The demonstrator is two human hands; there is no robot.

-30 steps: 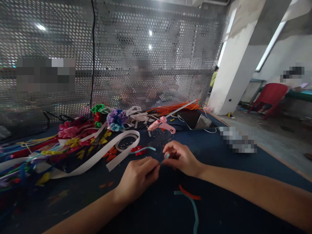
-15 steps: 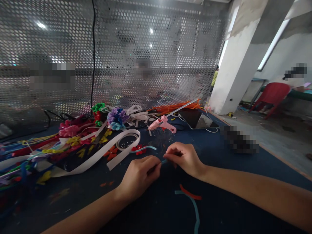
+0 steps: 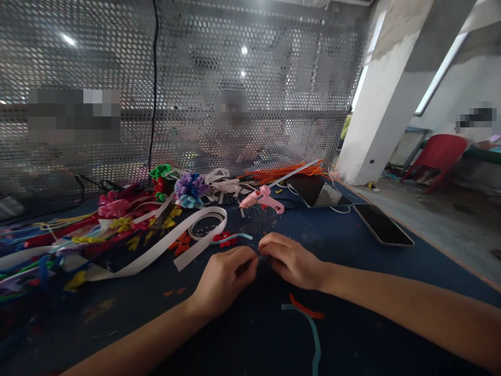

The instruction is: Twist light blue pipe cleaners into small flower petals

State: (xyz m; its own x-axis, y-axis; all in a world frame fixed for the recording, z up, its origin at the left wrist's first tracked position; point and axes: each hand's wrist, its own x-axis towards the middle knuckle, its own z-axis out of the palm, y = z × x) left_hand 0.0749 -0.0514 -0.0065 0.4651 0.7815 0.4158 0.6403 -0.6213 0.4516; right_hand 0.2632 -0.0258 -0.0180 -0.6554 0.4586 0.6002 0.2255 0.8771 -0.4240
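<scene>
A small blue strip piece [image 3: 261, 257] sits pinched between the two hands, low over the dark blue table [image 3: 242, 334], and only a sliver of it shows where the fingertips meet. The left hand [image 3: 225, 279] closes on it from the left, thumb and forefinger pressed together, the other fingers curled under. The right hand [image 3: 291, 259] meets it from the right, fingers bent down over the same spot so that the two hands touch at the tips; most of the piece is hidden by them.

Just beyond the hands lies a red felt flower [image 3: 223, 238] with a light blue strip [image 3: 237, 237] running from it. Near the person, below the right wrist, a red strip [image 3: 305, 310] and a teal strip [image 3: 313, 339] lie crossed on the table. A roll of white tape [image 3: 205, 225] trails a long white band to the left, toward a heap of coloured flowers and ribbons [image 3: 117, 224]. Farther back stand a purple flower [image 3: 190, 188] and a pink glue gun [image 3: 263, 199], with orange sticks [image 3: 285, 171] behind it. To the right lie a tablet [image 3: 317, 192] and a black phone [image 3: 382, 224]. A perforated metal screen [image 3: 274, 78] closes off the table's far edge.
</scene>
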